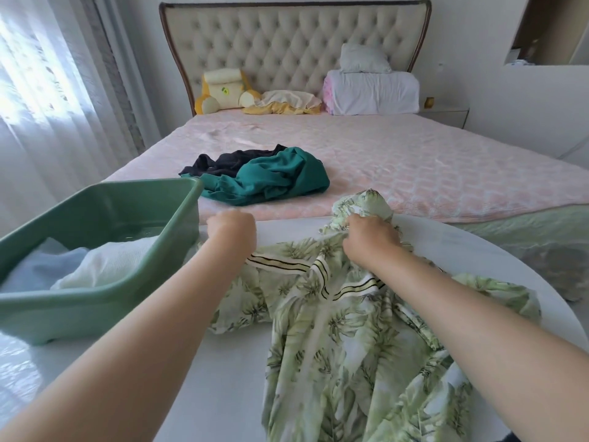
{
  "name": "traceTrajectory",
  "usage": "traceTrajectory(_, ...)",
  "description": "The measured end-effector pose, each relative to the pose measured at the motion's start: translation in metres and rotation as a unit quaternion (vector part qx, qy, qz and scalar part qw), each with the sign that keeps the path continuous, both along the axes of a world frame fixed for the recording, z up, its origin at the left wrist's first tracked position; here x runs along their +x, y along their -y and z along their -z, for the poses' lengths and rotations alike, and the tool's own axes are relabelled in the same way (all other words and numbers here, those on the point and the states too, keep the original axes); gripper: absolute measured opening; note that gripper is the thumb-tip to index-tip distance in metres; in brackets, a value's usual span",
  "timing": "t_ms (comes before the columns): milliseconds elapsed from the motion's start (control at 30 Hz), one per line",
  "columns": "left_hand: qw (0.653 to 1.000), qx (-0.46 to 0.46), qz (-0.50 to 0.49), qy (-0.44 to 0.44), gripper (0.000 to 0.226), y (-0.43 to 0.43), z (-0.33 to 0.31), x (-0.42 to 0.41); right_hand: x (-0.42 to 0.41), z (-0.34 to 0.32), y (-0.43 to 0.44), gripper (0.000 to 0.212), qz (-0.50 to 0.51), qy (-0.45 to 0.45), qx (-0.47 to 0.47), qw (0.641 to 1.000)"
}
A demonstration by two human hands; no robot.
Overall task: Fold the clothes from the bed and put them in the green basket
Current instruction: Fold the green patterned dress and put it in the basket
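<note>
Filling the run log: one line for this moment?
step: folding; right hand: grips leaf-print shirt; left hand: curled, hold unclear; green basket: laundry inside; bed: teal garment, black garment

The left hand (231,229) curled its fingers out of sight, so any grip on the leaf-print shirt (344,346) could not be told. The shirt's hem ran out of view at the table's (229,378) near edge. The green basket's (95,314) left end was cut off, and its near wall hid part of the folded clothes (108,266).
</note>
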State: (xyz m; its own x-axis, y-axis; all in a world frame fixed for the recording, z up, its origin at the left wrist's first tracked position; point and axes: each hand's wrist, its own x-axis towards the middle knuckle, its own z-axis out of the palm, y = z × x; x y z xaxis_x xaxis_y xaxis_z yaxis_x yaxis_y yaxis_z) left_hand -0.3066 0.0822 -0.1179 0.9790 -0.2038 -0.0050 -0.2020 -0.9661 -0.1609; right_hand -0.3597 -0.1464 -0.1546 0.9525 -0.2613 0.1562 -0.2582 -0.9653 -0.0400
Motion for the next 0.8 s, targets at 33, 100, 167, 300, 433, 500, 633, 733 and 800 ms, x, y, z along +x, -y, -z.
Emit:
traceTrajectory(33,0.997,-0.043,0.063,-0.015,0.042,0.007,0.004,0.002,-0.003,0.000,-0.003,0.036,0.016,-0.018,0.008,1.000)
traceTrajectory(100,0.969,-0.156,0.167,-0.090,0.039,0.023,0.014,-0.002,-0.005,0.009,-0.007,0.054,0.019,-0.040,0.047,0.998)
traceTrajectory(167,0.943,-0.209,0.207,-0.158,0.034,0.038,0.028,-0.010,-0.006,0.021,-0.010,0.068,-0.035,-0.076,0.132,0.988)
traceTrajectory(300,0.955,-0.032,0.212,-0.207,0.045,0.043,0.052,-0.006,-0.010,0.028,-0.013,0.076,-0.127,-0.189,0.223,0.948)
traceTrajectory(433,0.960,0.174,0.112,-0.190,0.034,0.024,0.049,0.004,-0.007,0.022,-0.006,0.072,-0.147,-0.117,0.264,0.946)
traceTrajectory(500,0.950,0.210,0.062,-0.221,0.036,0.010,0.049,0.010,-0.007,0.022,-0.006,0.066,-0.119,-0.098,0.142,0.978)
traceTrajectory(633,0.962,0.166,-0.026,-0.216,0.055,-0.008,0.050,0.027,-0.006,0.029,-0.015,0.071,0.029,-0.133,-0.026,0.990)
traceTrajectory(733,0.985,0.092,-0.021,-0.146,0.029,0.001,0.035,0.019,-0.001,0.040,-0.020,0.079,0.024,-0.190,0.045,0.980)
traceTrajectory(800,0.999,0.000,-0.001,-0.044,0.019,0.009,0.034,0.026,0.003,0.045,-0.018,0.079,-0.001,-0.205,0.089,0.975)
